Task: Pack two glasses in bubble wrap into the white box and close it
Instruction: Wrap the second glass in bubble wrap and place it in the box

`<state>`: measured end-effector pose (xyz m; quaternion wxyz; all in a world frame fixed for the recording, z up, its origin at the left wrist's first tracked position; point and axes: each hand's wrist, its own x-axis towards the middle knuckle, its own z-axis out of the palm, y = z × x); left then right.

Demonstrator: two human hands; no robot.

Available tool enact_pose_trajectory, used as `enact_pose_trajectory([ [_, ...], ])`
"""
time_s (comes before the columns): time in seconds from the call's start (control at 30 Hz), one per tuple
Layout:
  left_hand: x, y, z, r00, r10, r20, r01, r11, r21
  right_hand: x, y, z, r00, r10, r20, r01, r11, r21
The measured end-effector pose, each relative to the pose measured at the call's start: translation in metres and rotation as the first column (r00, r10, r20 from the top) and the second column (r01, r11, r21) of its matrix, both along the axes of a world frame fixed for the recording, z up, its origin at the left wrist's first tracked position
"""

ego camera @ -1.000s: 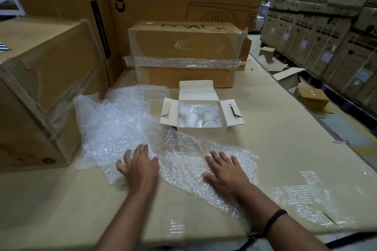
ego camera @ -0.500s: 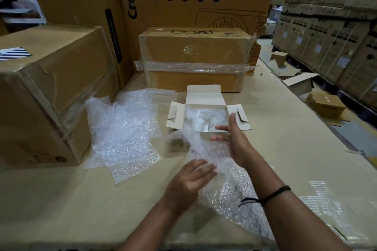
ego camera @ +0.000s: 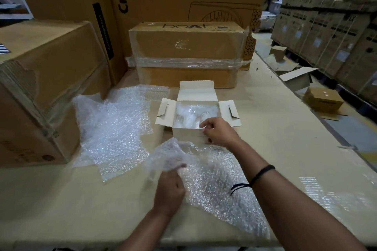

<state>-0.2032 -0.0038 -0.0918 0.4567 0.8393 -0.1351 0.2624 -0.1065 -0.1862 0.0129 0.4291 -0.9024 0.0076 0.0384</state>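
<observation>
Two hands work at different depths. The box [ego camera: 187, 136] stands open on the table [ego camera: 275, 149], lid flap up on its far side and side flaps spread, long axis left to right. Inside lies something clear and wrapped, likely the glasses [ego camera: 191, 114], too blurred to count. The right hand [ego camera: 219, 133] is the nearer one, at the box's near right rim with fingers curled; I cannot tell whether they pinch it. The left hand [ego camera: 169, 187] sits closer to the person, well short of the box, pinching a lifted corner of the loose sheet [ego camera: 214, 179]. From that hand, the opening lies ahead and slightly right.
</observation>
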Motion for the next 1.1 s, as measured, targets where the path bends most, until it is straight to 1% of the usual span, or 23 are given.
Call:
enact_pose_trajectory([
  [0.03,-0.003,-0.001,0.008,0.994,0.102,-0.049,-0.109,0.981,-0.163,0.001,0.002,-0.008,0.999,0.045,0.016,-0.043,0.994,-0.104],
  [0.07,-0.005,0.0,0.016,0.979,0.173,-0.106,-0.198,0.926,-0.32,0.002,0.003,-0.017,0.997,0.083,0.009,-0.08,0.979,-0.19],
  [0.1,-0.004,0.003,0.022,0.961,0.211,-0.179,-0.271,0.845,-0.461,0.003,0.005,-0.029,0.994,0.109,-0.02,-0.11,0.961,-0.255],
  [0.13,-0.002,0.009,0.027,0.944,0.217,-0.249,-0.325,0.749,-0.578,0.003,0.008,-0.039,0.99,0.13,-0.051,-0.139,0.942,-0.305],
  [0.2,0.004,0.027,0.032,0.926,0.124,-0.357,-0.368,0.51,-0.777,-0.003,0.015,-0.055,0.975,0.214,-0.061,-0.22,0.883,-0.414],
  [0.23,0.005,0.035,0.037,0.913,0.069,-0.403,-0.395,0.402,-0.826,-0.008,0.017,-0.062,0.962,0.269,-0.041,-0.256,0.844,-0.471],
  [0.27,0.006,0.043,0.042,0.895,0.028,-0.445,-0.427,0.336,-0.839,-0.013,0.019,-0.068,0.947,0.319,-0.03,-0.288,0.807,-0.516],
  [0.33,0.009,0.06,0.055,0.864,-0.052,-0.501,-0.476,0.244,-0.845,-0.023,0.019,-0.076,0.914,0.395,-0.091,-0.371,0.726,-0.579],
  [0.4,0.02,0.081,0.059,0.843,-0.168,-0.512,-0.49,0.154,-0.858,-0.029,0.014,-0.084,0.881,0.437,-0.181,-0.448,0.647,-0.617],
  [0.43,0.027,0.092,0.058,0.82,-0.219,-0.528,-0.504,0.161,-0.849,-0.031,0.012,-0.088,0.877,0.445,-0.182,-0.451,0.631,-0.63],
  [0.47,0.032,0.101,0.057,0.792,-0.249,-0.558,-0.523,0.198,-0.829,-0.032,0.01,-0.091,0.884,0.441,-0.156,-0.43,0.637,-0.64],
  [0.57,0.042,0.115,0.045,0.776,-0.127,-0.617,-0.532,0.392,-0.75,-0.035,0.016,-0.089,0.931,0.364,-0.02,-0.282,0.686,-0.67],
  [0.63,0.045,0.118,0.044,0.786,-0.097,-0.611,-0.505,0.469,-0.725,-0.042,0.027,-0.088,0.941,0.336,-0.024,-0.266,0.695,-0.668],
  [0.7,0.047,0.123,0.046,0.786,-0.09,-0.611,-0.503,0.481,-0.718,-0.051,0.036,-0.093,0.918,0.378,-0.119,-0.354,0.647,-0.676],
  [0.73,0.048,0.126,0.045,0.788,-0.092,-0.609,-0.511,0.456,-0.729,-0.054,0.038,-0.096,0.909,0.392,-0.143,-0.381,0.64,-0.667],
  [0.8,0.047,0.129,0.047,0.8,-0.12,-0.588,-0.506,0.391,-0.769,-0.058,0.038,-0.098,0.913,0.389,-0.122,-0.372,0.672,-0.641],
  [0.87,0.041,0.131,0.05,0.84,-0.134,-0.526,-0.447,0.378,-0.811,-0.058,0.038,-0.096,0.92,0.384,-0.077,-0.341,0.686,-0.643],
  [0.9,0.038,0.132,0.051,0.86,-0.132,-0.493,-0.404,0.412,-0.817,-0.059,0.038,-0.094,0.919,0.386,-0.083,-0.345,0.684,-0.642],
  [0.93,0.035,0.133,0.052,0.878,-0.115,-0.464,-0.359,0.481,-0.8,-0.059,0.039,-0.093,0.914,0.387,-0.12,-0.371,0.682,-0.63],
  [1.0,0.029,0.132,0.053,0.905,-0.096,-0.415,-0.253,0.662,-0.706,-0.055,0.041,-0.088,0.899,0.389,-0.199,-0.427,0.683,-0.593],
  [1.03,0.026,0.129,0.053,0.913,-0.105,-0.393,-0.192,0.74,-0.644,-0.052,0.042,-0.084,0.907,0.379,-0.182,-0.41,0.697,-0.588],
  [1.07,0.022,0.125,0.052,0.921,-0.12,-0.371,-0.129,0.805,-0.579,-0.048,0.046,-0.079,0.928,0.354,-0.114,-0.35,0.729,-0.588],
  [1.1,0.017,0.121,0.05,0.928,-0.129,-0.35,-0.065,0.869,-0.491,-0.043,0.051,-0.072,0.954,0.298,-0.023,-0.259,0.785,-0.562],
])
